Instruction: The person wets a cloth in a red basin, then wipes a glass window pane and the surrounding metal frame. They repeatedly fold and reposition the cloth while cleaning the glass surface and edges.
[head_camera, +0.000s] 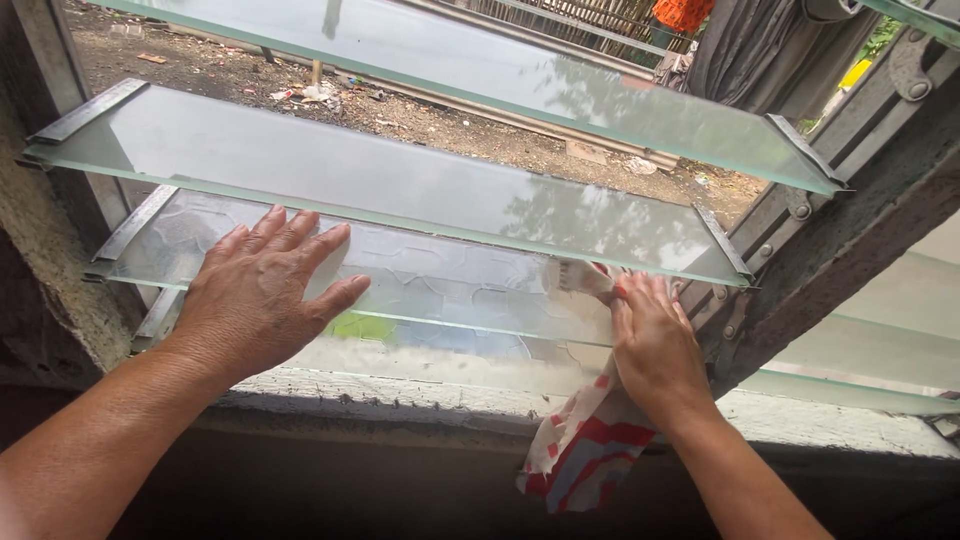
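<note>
I face a louvre window of tilted glass slats. My left hand (258, 290) lies flat, fingers spread, on a patterned frosted slat (440, 275) near its left end. My right hand (652, 345) presses a red, white and blue cloth (585, 450) against the right end of the same slat, beneath the clear slat above (400, 180). The cloth's loose end hangs down over the concrete sill (400, 400). Part of the cloth pokes out past my fingers at the slat's edge.
More clear slats (560, 90) sit higher up, held in metal clips (725, 245) on a grey frame (860, 170). Outside lies bare littered ground (420, 110), a fence and hanging dark fabric (750, 45). A rough wall (40, 290) stands left.
</note>
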